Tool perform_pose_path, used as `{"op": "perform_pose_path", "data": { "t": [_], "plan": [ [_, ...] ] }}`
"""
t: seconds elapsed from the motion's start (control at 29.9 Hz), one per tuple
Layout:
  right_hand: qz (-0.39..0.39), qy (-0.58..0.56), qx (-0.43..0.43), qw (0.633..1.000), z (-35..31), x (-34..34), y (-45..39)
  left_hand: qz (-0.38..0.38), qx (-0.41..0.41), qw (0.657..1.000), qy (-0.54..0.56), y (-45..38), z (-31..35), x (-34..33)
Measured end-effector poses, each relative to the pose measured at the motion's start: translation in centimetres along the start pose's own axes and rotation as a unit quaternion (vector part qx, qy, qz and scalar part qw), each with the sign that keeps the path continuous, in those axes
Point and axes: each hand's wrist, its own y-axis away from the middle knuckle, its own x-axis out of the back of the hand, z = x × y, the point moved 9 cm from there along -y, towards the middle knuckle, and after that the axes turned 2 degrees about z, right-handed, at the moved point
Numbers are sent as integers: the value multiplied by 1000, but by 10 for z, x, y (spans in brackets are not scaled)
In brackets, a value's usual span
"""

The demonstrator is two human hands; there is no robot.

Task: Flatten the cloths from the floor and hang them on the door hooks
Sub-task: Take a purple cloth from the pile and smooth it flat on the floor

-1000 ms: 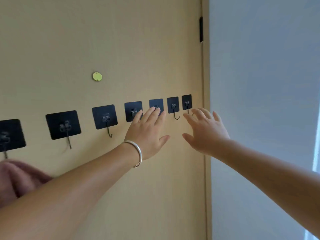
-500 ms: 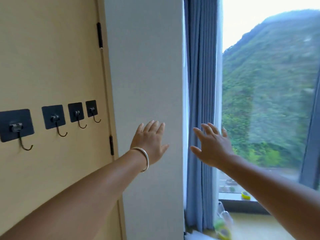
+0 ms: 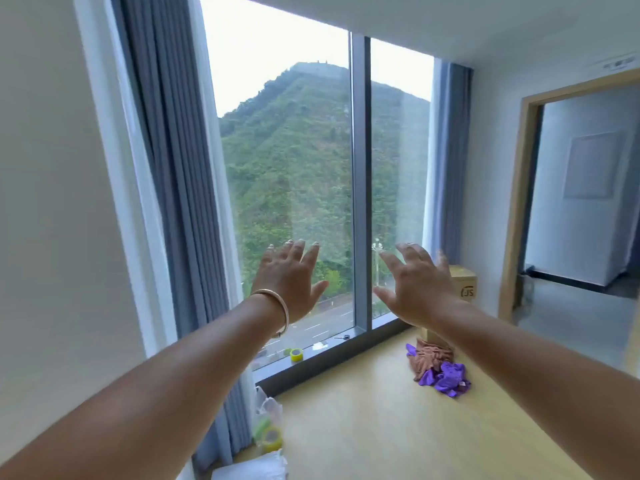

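A crumpled brown cloth [image 3: 429,356] and a crumpled purple cloth [image 3: 446,375] lie together on the wooden floor [image 3: 363,420] near the window. My left hand [image 3: 289,278], with a bangle on its wrist, is stretched out in front of me with fingers spread and holds nothing. To its right, my right hand [image 3: 414,284] is held out the same way, fingers spread and empty, well above the cloths. The door and its hooks are out of view.
A large window [image 3: 298,188] with grey curtains [image 3: 180,188] fills the wall ahead. A yellow tape roll [image 3: 296,355] sits on the sill. A cardboard box [image 3: 462,284] stands behind the cloths. A plastic bag [image 3: 268,427] lies by the curtain. An open doorway [image 3: 581,202] is at right.
My view has swung right, from the door with its hooks, past the wall, to the window and floor. Both hands stay outstretched, spread and empty throughout.
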Motion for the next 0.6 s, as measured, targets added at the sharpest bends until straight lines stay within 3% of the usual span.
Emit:
{"op": "perform_pose_path", "data": {
  "t": [0.23,0.6],
  "plan": [
    [-17,78,-100,992,148,15,33,25,-113,990,77,-63,157,-15],
    [-58,166,-213,961,317,37,106,43,-224,962,148,-117,361,-34]
  ]
}}
